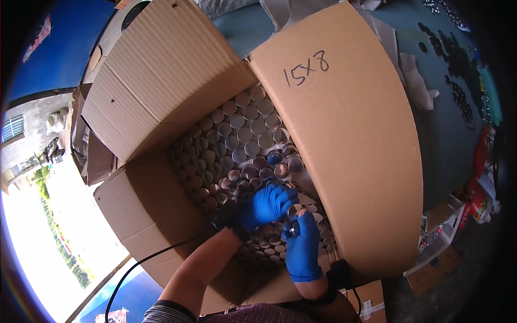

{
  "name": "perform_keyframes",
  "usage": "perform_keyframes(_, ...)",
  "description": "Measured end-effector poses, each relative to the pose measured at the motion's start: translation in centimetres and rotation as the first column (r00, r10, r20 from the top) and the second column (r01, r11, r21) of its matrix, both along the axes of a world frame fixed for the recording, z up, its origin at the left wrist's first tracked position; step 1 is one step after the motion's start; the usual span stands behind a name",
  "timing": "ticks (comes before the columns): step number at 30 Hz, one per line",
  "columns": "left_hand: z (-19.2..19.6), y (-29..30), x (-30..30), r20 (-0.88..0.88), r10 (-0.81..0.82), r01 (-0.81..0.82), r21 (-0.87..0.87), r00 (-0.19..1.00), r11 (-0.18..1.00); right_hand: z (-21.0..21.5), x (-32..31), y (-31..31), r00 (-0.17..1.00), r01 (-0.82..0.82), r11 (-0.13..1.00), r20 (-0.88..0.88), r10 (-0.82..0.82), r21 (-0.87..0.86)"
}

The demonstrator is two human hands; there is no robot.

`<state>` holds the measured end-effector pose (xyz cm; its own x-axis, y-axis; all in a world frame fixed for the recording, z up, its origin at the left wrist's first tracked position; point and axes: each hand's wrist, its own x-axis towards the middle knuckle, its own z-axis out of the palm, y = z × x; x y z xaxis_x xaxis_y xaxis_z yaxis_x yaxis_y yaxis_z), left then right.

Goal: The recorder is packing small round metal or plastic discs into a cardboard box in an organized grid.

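Observation:
Both hands wear blue gloves and work inside a large cardboard box [336,129] holding rows of round silver metal lids [243,134]. My right hand [303,245] is closed on a round metal lid [294,211], thumb against its edge. Another shiny round piece [293,229] shows at the same hand's curled fingers. Just left of it, my left hand [268,204] has its fingers bent and pressed together close to the lid. Whatever its fingertips hold, if anything, is hidden. Beneath the hands, more lids lie loosely, some tilted and overlapping.
Tall box flaps [161,70] stand up around the opening. A dark cable [151,257] runs from my left wrist over the box's left side. Beyond the box lies a grey-green surface [371,177] with black round pieces [458,64] at the right. Red packaging [481,188] sits farther right.

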<state>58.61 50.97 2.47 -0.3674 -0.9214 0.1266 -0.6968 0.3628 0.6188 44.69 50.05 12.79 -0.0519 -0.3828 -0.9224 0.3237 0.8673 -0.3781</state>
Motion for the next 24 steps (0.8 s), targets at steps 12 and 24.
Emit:
perform_keyframes(12, 0.8, 0.1, -0.5, 0.053, 0.126, -0.126, -0.006, 0.991, 0.992, -4.2, 2.1, -2.7, 0.991, 0.075, 0.989, -0.101, -0.089, -0.127)
perform_keyframes(24, -0.2, 0.1, -0.8, -0.107, 0.222, -0.226, -0.022, 0.969, 0.974, -8.0, 2.4, -5.8, 0.981, 0.129, 0.987, -0.156, -0.113, 0.096)
